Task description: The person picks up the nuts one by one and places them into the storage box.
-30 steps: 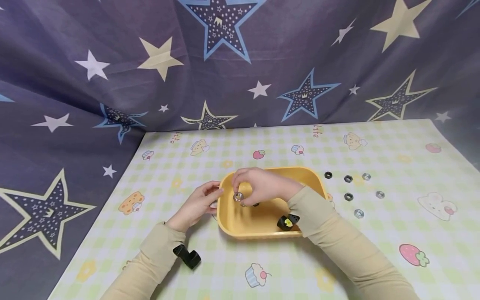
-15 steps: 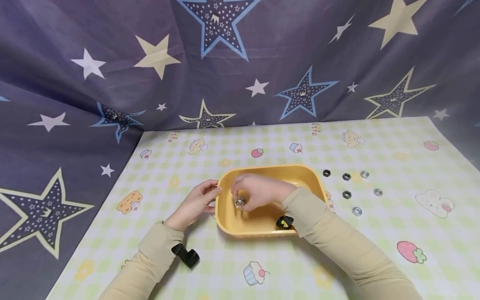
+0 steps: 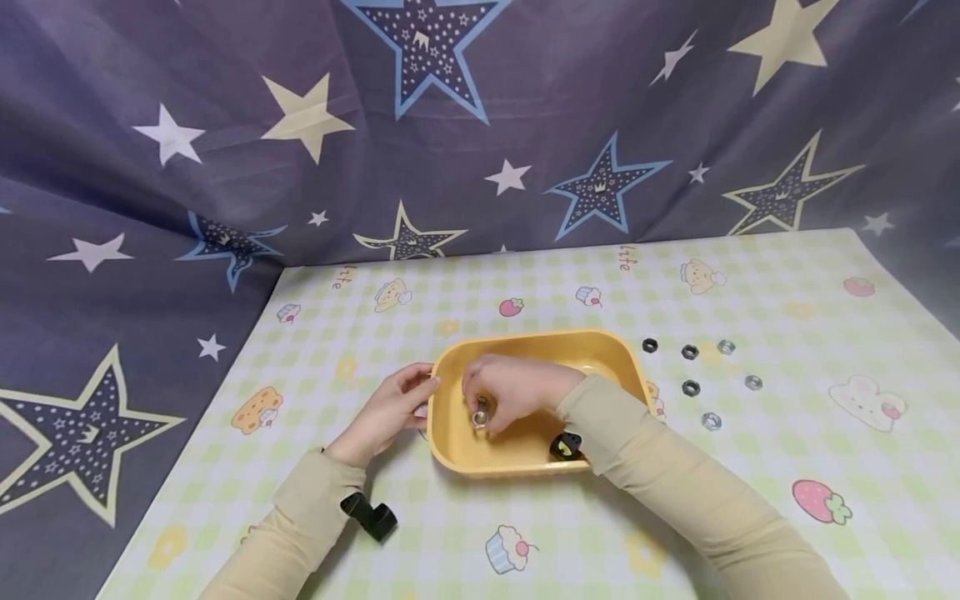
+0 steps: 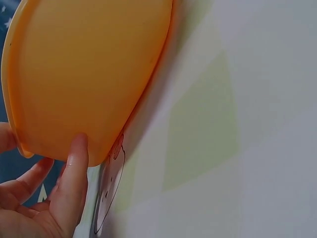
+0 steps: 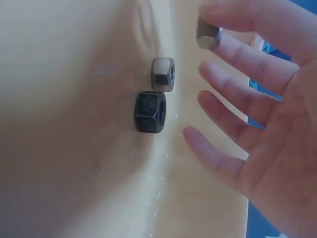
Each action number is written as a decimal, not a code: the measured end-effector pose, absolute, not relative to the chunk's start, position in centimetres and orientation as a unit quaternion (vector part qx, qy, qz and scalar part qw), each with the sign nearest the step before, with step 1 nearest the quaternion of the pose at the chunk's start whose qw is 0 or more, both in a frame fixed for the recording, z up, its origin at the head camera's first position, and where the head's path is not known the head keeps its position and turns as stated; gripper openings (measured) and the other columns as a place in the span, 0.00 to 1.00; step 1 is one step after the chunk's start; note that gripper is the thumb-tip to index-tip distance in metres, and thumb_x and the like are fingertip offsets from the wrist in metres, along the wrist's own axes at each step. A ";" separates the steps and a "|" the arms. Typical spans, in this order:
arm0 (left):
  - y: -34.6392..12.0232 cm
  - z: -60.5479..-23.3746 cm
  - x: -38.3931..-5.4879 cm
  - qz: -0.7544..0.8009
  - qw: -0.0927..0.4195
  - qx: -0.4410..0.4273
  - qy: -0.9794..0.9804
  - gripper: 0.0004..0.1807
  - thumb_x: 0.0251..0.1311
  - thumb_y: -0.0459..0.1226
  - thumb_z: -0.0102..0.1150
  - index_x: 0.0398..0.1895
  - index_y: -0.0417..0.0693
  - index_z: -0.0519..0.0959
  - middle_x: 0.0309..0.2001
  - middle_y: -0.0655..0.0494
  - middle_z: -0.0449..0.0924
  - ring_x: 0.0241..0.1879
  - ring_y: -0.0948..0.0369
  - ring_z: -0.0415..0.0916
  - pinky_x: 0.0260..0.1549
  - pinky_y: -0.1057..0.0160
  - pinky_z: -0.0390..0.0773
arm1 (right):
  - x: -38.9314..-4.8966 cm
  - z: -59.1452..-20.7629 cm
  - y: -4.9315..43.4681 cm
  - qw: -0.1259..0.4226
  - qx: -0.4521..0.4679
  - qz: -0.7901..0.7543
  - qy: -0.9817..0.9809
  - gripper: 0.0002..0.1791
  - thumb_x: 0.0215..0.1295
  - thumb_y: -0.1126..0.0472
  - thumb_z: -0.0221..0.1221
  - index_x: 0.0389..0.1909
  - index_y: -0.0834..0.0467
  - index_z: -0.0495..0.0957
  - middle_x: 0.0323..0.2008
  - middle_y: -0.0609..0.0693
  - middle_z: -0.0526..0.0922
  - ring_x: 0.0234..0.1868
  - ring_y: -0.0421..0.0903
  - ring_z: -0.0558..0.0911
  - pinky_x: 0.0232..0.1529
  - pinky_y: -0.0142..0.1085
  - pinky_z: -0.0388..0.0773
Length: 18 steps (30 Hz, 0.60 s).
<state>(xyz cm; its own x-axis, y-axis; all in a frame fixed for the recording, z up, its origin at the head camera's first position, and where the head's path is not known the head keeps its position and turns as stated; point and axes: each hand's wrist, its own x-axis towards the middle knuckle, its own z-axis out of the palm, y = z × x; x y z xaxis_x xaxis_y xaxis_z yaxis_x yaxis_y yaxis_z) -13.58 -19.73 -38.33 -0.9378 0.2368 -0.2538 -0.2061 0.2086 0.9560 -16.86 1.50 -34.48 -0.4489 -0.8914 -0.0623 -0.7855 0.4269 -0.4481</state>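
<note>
Inside the yellow tub (image 3: 450,454), my right hand (image 3: 517,387) pinches a silver hex nut (image 5: 208,34) between thumb and index finger, low over the tub's floor. Its other fingers are spread in the right wrist view. Beside them lie a second silver nut (image 5: 163,74) and a black nut (image 5: 150,112), close together on the floor of the tub. My left hand (image 3: 386,412) grips the tub's left end, thumb at the rim and fingers against the outer wall; the left wrist view shows one finger (image 4: 74,168) along that wall.
Right of the tub, several loose nuts lie on the checked tablecloth (image 3: 600,533), among them a black nut (image 3: 691,387) and a silver nut (image 3: 711,421). A star-patterned curtain (image 3: 465,167) hangs behind the table. Black bands (image 3: 369,515) sit on both wrists.
My right hand has lowered the silver nut toward the tub's floor, nearer the tub's front side. The left hand keeps its grip on the tub. The head view has shifted slightly.
</note>
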 end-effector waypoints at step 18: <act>-19.6 -38.3 -13.5 0.624 0.171 -0.001 0.762 0.23 0.70 0.38 0.47 0.62 0.34 0.64 0.45 0.49 0.72 0.31 0.66 0.75 0.28 0.69 0.83 | -17.6 -35.5 1.4 0.170 -0.517 -0.160 0.823 0.09 0.43 0.60 0.71 0.27 0.52 0.84 0.44 0.48 0.78 0.50 0.45 0.70 0.57 0.33 0.66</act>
